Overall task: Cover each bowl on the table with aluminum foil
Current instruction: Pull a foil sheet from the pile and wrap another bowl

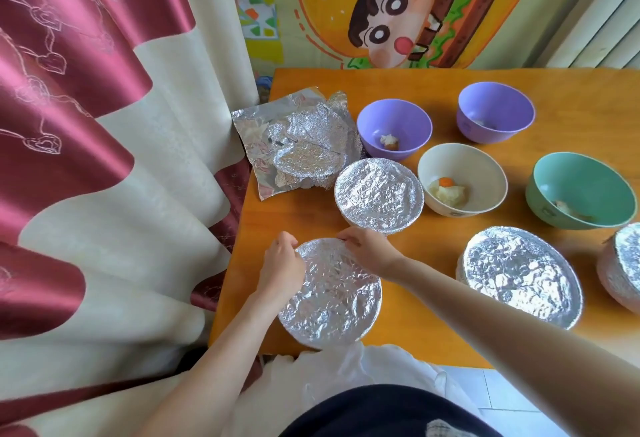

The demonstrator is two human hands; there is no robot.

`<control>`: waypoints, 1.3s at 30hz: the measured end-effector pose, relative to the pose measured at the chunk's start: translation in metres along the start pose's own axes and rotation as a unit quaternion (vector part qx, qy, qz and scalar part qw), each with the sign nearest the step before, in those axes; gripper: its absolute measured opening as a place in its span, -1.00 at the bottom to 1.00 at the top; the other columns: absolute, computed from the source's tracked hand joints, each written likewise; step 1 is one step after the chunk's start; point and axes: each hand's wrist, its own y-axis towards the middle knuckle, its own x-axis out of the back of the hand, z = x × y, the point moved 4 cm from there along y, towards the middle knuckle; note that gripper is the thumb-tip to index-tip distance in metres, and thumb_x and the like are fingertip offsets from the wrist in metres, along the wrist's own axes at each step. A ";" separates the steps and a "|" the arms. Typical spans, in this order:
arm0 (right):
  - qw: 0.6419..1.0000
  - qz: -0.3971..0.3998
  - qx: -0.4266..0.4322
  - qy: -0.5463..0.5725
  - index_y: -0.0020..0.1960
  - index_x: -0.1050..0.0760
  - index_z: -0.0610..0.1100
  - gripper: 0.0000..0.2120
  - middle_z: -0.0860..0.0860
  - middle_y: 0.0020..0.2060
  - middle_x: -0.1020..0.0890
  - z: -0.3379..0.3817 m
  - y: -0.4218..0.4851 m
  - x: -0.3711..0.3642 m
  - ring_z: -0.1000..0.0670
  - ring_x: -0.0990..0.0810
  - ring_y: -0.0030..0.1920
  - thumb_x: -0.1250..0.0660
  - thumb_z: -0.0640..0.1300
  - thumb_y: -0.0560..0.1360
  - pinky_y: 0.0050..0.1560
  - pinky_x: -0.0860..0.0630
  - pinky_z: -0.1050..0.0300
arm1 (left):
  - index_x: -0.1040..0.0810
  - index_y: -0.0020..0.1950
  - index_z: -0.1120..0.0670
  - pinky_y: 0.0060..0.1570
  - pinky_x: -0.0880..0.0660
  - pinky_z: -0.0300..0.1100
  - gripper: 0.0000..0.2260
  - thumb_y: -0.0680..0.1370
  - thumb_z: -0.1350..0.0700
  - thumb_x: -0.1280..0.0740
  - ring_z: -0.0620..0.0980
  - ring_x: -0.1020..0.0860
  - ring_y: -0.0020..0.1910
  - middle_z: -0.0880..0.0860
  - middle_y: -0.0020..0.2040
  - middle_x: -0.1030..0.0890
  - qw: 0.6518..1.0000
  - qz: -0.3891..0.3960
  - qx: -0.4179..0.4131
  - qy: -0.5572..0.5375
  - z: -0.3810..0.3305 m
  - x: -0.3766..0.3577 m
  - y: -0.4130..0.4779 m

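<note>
Orange desk (429, 339) wood shows bare along the near edge, right of the nearest covered bowl (329, 293) at the near-left corner. The left hand (282, 263) and right hand (367, 249) curl their fingers onto its foil at the far rim, pinching it. To the right sits a second covered bowl (519, 274), and a third covered bowl (623, 263) is cut by the frame. Just beyond the hands stands a fourth covered bowl (379, 194). Farther off are a cream bowl (462, 180), green bowl (581, 190) and two purple bowls (394, 131), all uncovered. Loose foil (298, 142) overhangs the left edge beside the curtain (86, 125).

Covered bowls (330, 293) at the table (415, 325) front; open bowls (495, 166) behind; loose foil (256, 125) back left (overhanging the edge)
</note>
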 end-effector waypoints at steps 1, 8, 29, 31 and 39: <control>1.000 0.001 0.003 -0.004 0.31 -0.45 -0.17 -0.67 -0.11 0.16 -0.58 0.000 0.001 0.000 0.03 -0.53 -0.18 -0.04 -0.25 0.62 -0.18 -0.43 0.27 | -0.35 0.31 0.13 0.20 -0.40 -0.05 -0.72 0.62 0.28 -0.08 0.06 -0.40 0.24 0.07 0.28 -0.42 1.000 0.005 -0.025 0.003 -0.002 0.000 0.001; 0.996 0.035 0.049 -0.059 0.22 -0.55 -0.17 -0.70 -0.11 0.07 -0.64 0.009 -0.005 0.006 -0.07 -0.57 0.00 -0.12 -0.26 0.59 0.00 -0.43 0.20 | -0.52 0.17 0.12 -0.37 -0.31 -0.41 -0.77 0.64 0.20 -0.10 -0.16 -0.43 -0.31 0.04 -0.04 -0.56 0.993 0.027 -0.105 -0.036 -0.022 -0.009 -0.002; 0.988 0.134 -0.058 0.057 0.18 -0.46 -0.33 -0.41 -0.29 0.08 -0.56 0.001 0.000 0.005 -0.23 -0.51 0.11 0.10 0.11 0.64 0.22 -0.35 -0.11 | -0.51 0.15 0.11 -0.30 -0.24 -0.28 -0.79 0.58 0.23 -0.15 -0.09 -0.34 -0.30 -0.01 0.14 -0.56 0.989 -0.016 -0.148 -0.014 -0.050 -0.003 -0.028; 0.986 0.136 -0.060 0.076 0.14 -0.53 -0.27 -0.40 -0.26 0.09 -0.58 -0.002 -0.001 0.008 -0.15 -0.53 0.05 0.14 0.11 0.64 0.25 -0.35 -0.12 | -0.52 0.12 0.11 -0.34 -0.20 -0.30 -0.80 0.57 0.24 -0.15 -0.13 -0.32 -0.36 -0.01 0.10 -0.57 0.988 -0.022 -0.154 -0.019 -0.053 -0.005 -0.029; 0.987 0.126 -0.082 0.050 0.14 -0.57 -0.14 -0.27 -0.14 0.16 -0.57 -0.004 -0.002 0.017 -0.12 -0.50 0.20 0.22 0.30 0.56 0.37 -0.29 -0.16 | -0.54 0.05 0.11 -0.40 -0.19 -0.41 -0.85 0.56 0.22 -0.20 -0.24 -0.32 -0.42 -0.02 0.00 -0.60 0.977 -0.026 -0.209 -0.015 -0.064 -0.007 -0.035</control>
